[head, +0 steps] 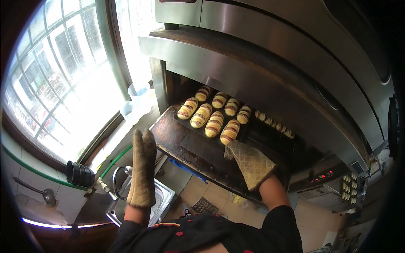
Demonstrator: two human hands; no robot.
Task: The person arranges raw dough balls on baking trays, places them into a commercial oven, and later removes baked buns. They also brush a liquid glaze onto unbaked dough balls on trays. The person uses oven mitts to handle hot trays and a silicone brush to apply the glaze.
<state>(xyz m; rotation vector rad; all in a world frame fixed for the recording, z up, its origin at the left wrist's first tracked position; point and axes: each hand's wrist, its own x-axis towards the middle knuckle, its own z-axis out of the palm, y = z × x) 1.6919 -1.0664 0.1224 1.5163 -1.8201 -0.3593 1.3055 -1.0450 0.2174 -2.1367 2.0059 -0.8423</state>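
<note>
A dark baking tray (196,130) carries several striped oval bread rolls (214,124) and sits partly inside the oven's opening, over the lowered oven door (177,142). My right hand (250,163), in a quilted oven mitt, is at the tray's near right corner. The mitt's tip bends around that edge beside the nearest roll; the fingers inside are hidden. Left of the door, my left hand (144,169) is raised in a plain tan mitt. Its thumb and finger parts point up, slightly apart, with nothing held.
Further right in the oven is a row of pale-striped pieces (274,124). The steel oven front (221,69) overhangs the opening. A sink (163,196) with a faucet (118,182) lies below my left hand. Plastic cups (139,95) stand by the window. Another loaded tray (349,188) is at far right.
</note>
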